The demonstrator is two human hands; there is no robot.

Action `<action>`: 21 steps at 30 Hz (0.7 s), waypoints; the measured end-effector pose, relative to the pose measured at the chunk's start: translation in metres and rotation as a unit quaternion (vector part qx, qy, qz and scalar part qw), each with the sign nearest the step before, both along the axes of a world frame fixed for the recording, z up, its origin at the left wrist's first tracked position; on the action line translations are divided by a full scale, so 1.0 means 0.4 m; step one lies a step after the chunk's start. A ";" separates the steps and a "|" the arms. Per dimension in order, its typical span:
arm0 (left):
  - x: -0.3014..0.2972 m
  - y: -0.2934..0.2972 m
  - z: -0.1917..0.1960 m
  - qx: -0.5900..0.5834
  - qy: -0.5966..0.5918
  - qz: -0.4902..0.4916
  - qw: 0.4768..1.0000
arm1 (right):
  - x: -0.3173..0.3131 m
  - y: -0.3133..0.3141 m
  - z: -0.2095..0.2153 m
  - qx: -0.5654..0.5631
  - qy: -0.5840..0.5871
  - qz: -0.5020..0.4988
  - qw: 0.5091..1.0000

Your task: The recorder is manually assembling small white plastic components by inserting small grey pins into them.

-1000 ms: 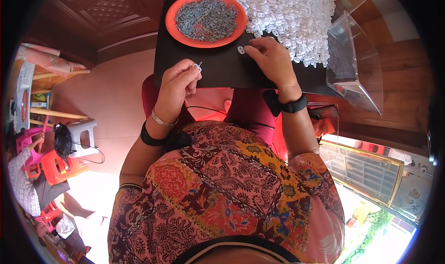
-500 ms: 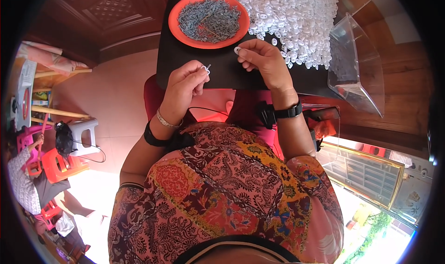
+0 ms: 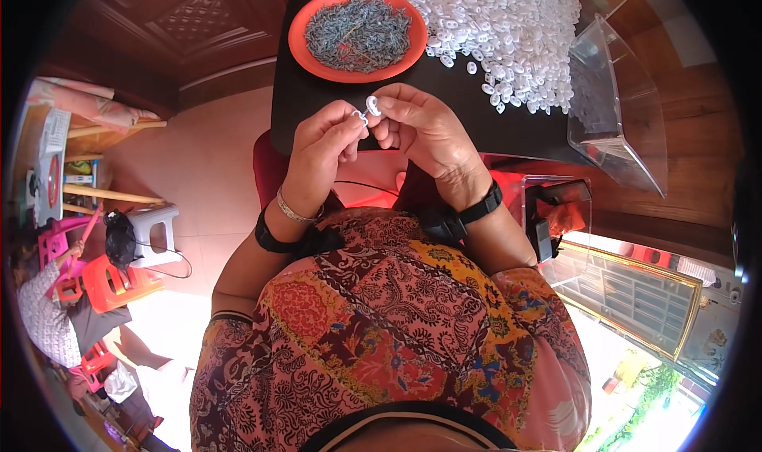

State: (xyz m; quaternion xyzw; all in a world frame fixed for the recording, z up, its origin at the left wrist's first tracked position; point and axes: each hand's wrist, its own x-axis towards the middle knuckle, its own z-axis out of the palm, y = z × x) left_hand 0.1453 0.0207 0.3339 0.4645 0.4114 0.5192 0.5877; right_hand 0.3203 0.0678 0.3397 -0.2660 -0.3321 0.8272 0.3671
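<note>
Both hands pulled off table edge, now meet mid-air. R hand (image 3: 429,134) fingers pinch white clip (image 3: 371,105); L hand (image 3: 321,146) pinches small metal pc. White pile (image 3: 508,31) at 1 o'clock still huge, clear bin (image 3: 615,111) near empty — early on.

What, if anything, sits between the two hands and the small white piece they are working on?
Nothing visible: the right hand pinches the small white piece directly, and the left hand meets it from the other side, above the dark table.

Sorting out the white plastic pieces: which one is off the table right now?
The white piece pinched between the fingertips of both hands, above the table's near edge; all the others lie in the heap on the table.
</note>
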 end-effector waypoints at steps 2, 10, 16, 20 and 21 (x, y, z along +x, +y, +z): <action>-0.001 -0.002 -0.005 0.003 0.009 0.012 1.000 | -0.009 -0.013 0.016 0.035 -0.036 -0.035 0.998; 0.000 -0.005 -0.008 0.019 0.042 0.032 0.998 | -0.026 -0.037 0.036 0.189 -0.165 -0.130 0.959; 0.005 -0.006 -0.003 0.028 0.062 0.034 0.997 | -0.019 -0.033 0.031 0.189 -0.174 -0.126 0.958; 0.007 -0.005 -0.003 0.022 0.071 0.031 0.997 | -0.017 -0.034 0.028 0.194 -0.182 -0.126 0.956; 0.007 -0.004 -0.004 0.026 0.077 0.027 0.996 | -0.017 -0.034 0.025 0.215 -0.194 -0.123 0.949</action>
